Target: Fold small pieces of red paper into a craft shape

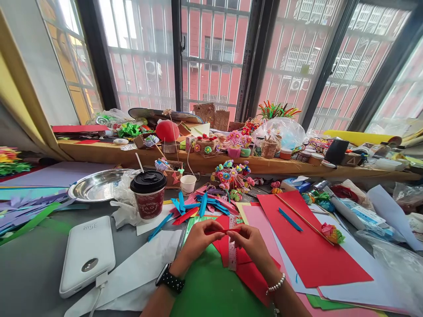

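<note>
Between my two hands is a small strip of folded red paper (225, 231), pinched at both ends. My left hand (202, 235) wears a black watch at its wrist and grips the left end. The right end sits between the thumb and fingers of my right hand (248, 241), which has a beaded bracelet below it. Under the hands lie a pale pink ruler (232, 257), more red paper pieces (253, 275) and a green sheet (201, 286). Just beyond is a pile of folded blue and red paper strips (203, 203).
At left stand a lidded drink cup (148, 200), a metal basin (89, 187) and a white power bank (87, 251). A large red sheet (317, 246) carries a stick with a paper flower (332, 233). A crowded windowsill (112, 155) runs along the back.
</note>
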Tool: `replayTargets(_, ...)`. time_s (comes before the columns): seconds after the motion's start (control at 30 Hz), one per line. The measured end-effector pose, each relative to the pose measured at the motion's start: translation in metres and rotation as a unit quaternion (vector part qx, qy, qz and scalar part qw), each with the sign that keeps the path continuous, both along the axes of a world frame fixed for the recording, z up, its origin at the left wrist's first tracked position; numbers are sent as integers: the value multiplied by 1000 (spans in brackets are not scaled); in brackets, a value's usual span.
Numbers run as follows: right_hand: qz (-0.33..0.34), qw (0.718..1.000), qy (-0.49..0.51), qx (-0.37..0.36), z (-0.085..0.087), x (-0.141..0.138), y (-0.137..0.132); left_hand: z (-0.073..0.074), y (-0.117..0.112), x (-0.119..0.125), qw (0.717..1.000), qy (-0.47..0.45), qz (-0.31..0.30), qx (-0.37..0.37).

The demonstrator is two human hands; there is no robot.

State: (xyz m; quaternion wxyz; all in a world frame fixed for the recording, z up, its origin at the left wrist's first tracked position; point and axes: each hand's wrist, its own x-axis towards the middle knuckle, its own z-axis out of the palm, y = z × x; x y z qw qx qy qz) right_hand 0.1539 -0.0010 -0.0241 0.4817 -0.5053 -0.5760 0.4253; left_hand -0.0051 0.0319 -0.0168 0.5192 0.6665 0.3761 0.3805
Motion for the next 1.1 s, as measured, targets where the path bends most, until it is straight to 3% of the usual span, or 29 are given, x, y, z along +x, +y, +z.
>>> replayTargets(0.3,-51,998,21,19,0,0,0,-1,3,-1,999,-23,30,-20)
replayTargets(0.57,-57,998,20,16,-1,-2,-1,-8,9,-3,994,-67,48,-74)
replayTargets(0.8,-51,998,26,21,-1,0,0,-3,9,-4,989,-82,59,-107)
replayTargets(1.1,-59,998,10,23,-1,0,-1,-1,5,-1,992,-85,60,-65)
